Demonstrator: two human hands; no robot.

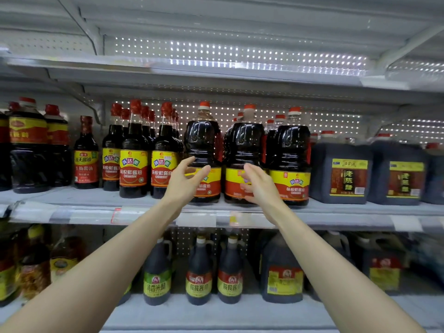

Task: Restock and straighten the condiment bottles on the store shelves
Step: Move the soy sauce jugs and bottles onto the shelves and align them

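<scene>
Two bare hands show in the head view, raised to the grey metal middle shelf (pixel 96 212), both released and holding nothing. The left hand (pixel 186 179) spreads its fingers before the left large dark red-capped soy-sauce jug (pixel 203 145). The right hand (pixel 257 186) lies flat at the middle jug (pixel 242 145); whether it touches, I cannot tell. The jugs stand crowded near the front lip. A one-sided shove might tip one into the slim dark bottles (pixel 165 152) beside it, or off the edge.
</scene>
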